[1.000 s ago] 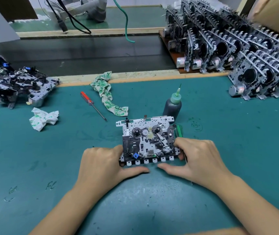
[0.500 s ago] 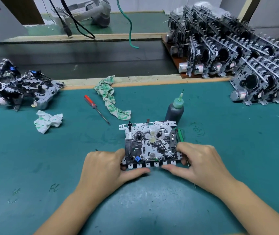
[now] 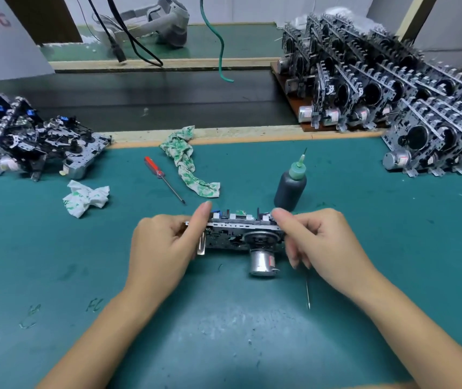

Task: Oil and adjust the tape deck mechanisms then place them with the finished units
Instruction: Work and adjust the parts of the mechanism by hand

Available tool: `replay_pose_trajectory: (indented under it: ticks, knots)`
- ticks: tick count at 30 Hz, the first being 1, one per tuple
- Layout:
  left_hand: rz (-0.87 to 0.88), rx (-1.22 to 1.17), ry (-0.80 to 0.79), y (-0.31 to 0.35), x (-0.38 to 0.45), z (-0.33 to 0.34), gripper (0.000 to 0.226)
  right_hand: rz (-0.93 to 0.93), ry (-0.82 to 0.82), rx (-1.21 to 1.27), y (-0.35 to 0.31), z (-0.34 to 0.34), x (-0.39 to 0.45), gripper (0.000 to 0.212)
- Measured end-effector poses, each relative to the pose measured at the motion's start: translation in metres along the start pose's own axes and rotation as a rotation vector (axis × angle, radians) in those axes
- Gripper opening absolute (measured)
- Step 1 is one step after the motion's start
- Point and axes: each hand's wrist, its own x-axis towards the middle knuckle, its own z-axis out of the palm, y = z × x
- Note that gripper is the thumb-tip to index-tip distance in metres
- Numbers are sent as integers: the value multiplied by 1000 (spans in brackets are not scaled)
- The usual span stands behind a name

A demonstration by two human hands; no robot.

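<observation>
A metal tape deck mechanism (image 3: pixel 238 234) is held tipped up on edge above the green mat, its underside and silver motor (image 3: pixel 260 262) facing me. My left hand (image 3: pixel 162 245) grips its left end, thumb over the top edge. My right hand (image 3: pixel 319 242) grips the right end and also holds a thin tool whose metal tip (image 3: pixel 307 296) pokes out below the palm. A dark oil bottle (image 3: pixel 290 189) with a green needle cap stands just behind the mechanism. Rows of mechanisms (image 3: pixel 392 91) stand on edge at the back right. A loose pile of mechanisms (image 3: pixel 28 144) lies at the left.
A red-handled screwdriver (image 3: pixel 162 178) and a green-patterned rag (image 3: pixel 187 167) lie behind my hands; a crumpled rag (image 3: pixel 87 199) sits to the left. A dark conveyor belt (image 3: pixel 154 99) runs behind the mat, with cables (image 3: pixel 129 37) and a green wire (image 3: pixel 218 40) hanging over it.
The mechanism lay flat on the mat with its top face up; both hands have lifted it and tipped it onto its edge, so the underside and motor now face me.
</observation>
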Motion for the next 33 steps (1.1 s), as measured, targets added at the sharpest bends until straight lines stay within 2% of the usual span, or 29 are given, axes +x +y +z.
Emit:
replay_pose_trajectory:
  ticks: [6,14,17,19,23,28,31,33]
  knots:
    - [-28,-11,80,-4,-3,7,72,48,4,89,5,6,2,67]
    - [155,186,198,-9,-3,3,39,-14,123,78,12,9,-1,72]
    - [214,181,225,-8,-3,3,40,-12,176,101,13,2,0,69]
    - [280,147,199,-6,-2,3,34,2,156,142,10,0,1,66]
    - [398,134,190,-4,-2,8,28,76,17,256,6,5,2,60]
    - [389,82,168,-4,-4,8,22,54,70,284,7,10,0,59]
    - [395,98,174,-3,-4,8,28,-43,172,192,9,11,-3,43]
    - [412,112,168,0,-4,7,28,-78,126,159,7,11,-3,34]
